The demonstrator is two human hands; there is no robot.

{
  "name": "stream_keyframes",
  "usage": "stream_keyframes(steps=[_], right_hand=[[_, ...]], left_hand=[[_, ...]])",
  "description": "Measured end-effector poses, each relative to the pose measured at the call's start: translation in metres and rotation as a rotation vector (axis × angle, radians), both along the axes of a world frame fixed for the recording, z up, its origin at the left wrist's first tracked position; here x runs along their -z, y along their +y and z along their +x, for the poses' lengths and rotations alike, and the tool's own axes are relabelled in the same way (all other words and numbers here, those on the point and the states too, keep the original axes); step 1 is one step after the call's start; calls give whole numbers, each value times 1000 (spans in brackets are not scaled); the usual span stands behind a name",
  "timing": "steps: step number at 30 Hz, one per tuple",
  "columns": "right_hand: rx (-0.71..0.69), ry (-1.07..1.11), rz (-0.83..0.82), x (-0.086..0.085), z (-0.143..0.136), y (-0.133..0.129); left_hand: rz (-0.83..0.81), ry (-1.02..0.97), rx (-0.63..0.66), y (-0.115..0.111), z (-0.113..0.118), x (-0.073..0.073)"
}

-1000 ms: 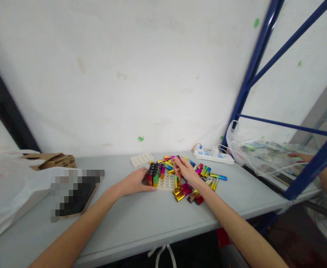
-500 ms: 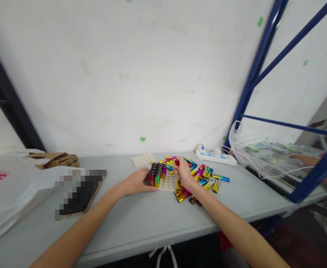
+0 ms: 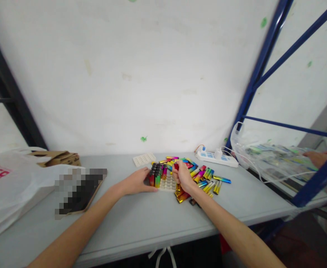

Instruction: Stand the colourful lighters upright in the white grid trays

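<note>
Several shiny coloured lighters (image 3: 157, 175) with dark tops stand upright in the left part of a white tray with a grid of sockets (image 3: 167, 184). My left hand (image 3: 137, 181) is around the tray's left end, its thumb along the front edge and its fingers beside the lighters. Over the tray's right side, my right hand (image 3: 184, 175) is closed around a lighter (image 3: 176, 166), of which only a red end shows. A loose heap of metallic rainbow lighters (image 3: 200, 175) lies right of the tray, partly behind my right hand and forearm.
A second white tray (image 3: 144, 160) lies near the wall. A white power strip (image 3: 217, 158) with cables is at the back right. On the left are a phone-like dark device (image 3: 83, 191), cardboard (image 3: 60, 159) and a white plastic bag (image 3: 18, 186). Another person's hand (image 3: 318, 157) shows beyond the blue frame (image 3: 263, 70).
The view has shifted slightly. My right hand stays closed at almost the same spot over the tray, and my left hand keeps its place. The other person's hand at far right has moved a little.
</note>
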State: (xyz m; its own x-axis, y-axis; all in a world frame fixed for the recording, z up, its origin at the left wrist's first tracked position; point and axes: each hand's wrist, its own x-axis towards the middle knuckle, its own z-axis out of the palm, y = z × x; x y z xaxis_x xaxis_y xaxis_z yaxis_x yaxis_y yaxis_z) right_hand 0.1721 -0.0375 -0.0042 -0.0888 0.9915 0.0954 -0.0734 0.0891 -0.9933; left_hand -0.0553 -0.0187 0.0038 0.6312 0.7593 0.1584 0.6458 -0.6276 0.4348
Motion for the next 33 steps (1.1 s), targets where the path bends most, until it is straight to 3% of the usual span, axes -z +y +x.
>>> stream_keyframes(steps=[8, 12, 18, 25, 33], right_hand=[[-36, 52, -61, -2, 2, 0], [-82, -14, 167, -3, 7, 0], [59, -483, 618, -8, 18, -5], [65, -708, 713, -3, 21, -7], [-40, -697, 736, 1, 22, -9]], left_hand=[[12, -35, 37, 2, -1, 1], [20, -55, 51, 3, -1, 4], [3, -11, 21, 1, 0, 2], [-16, -32, 11, -3, 1, -3], [3, 14, 5, -3, 2, -3]])
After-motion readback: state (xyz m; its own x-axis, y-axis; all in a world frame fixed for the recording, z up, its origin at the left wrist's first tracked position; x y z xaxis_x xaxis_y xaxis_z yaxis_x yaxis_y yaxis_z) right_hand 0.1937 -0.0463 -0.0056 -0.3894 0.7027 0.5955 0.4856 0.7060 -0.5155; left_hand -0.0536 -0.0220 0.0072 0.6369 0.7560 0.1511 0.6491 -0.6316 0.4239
